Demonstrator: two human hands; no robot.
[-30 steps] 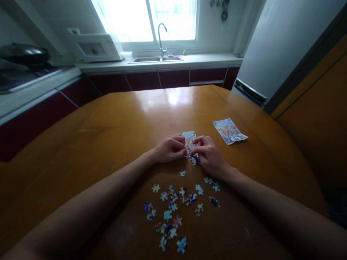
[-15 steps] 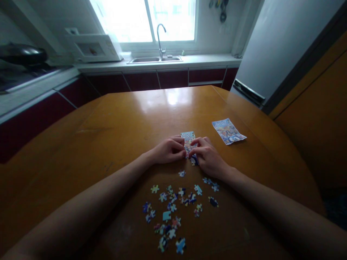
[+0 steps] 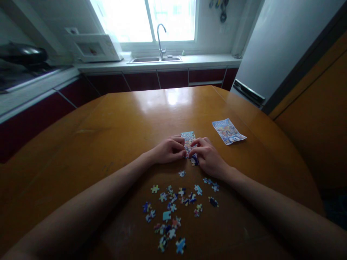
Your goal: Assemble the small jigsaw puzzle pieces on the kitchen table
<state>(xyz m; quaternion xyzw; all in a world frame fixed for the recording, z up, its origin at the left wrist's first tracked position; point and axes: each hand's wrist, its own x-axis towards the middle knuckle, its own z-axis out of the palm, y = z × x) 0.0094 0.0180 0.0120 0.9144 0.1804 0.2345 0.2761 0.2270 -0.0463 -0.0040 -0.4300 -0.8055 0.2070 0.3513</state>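
A partly joined jigsaw puzzle (image 3: 188, 137) lies flat on the table, its lower end dark blue and white. My left hand (image 3: 169, 150) is closed along its left edge, with the thumb and fingertips against it. From the right, my right hand (image 3: 208, 155) bends over the puzzle; its thumb and index finger press on the lower right part and hide some of it. One loose puzzle piece (image 3: 181, 173) sits just below the joined section. Nearer to me several more are scattered, among them a light blue piece (image 3: 180, 245) and a teal piece (image 3: 166, 215).
A printed picture sheet (image 3: 228, 131) lies on the wooden table (image 3: 130, 115), right of my hands. Beyond the table are a sink (image 3: 146, 60) with a faucet, a white microwave (image 3: 94, 48) and, at right, a fridge (image 3: 282, 39). A pan (image 3: 24, 55) rests on the stove at left.
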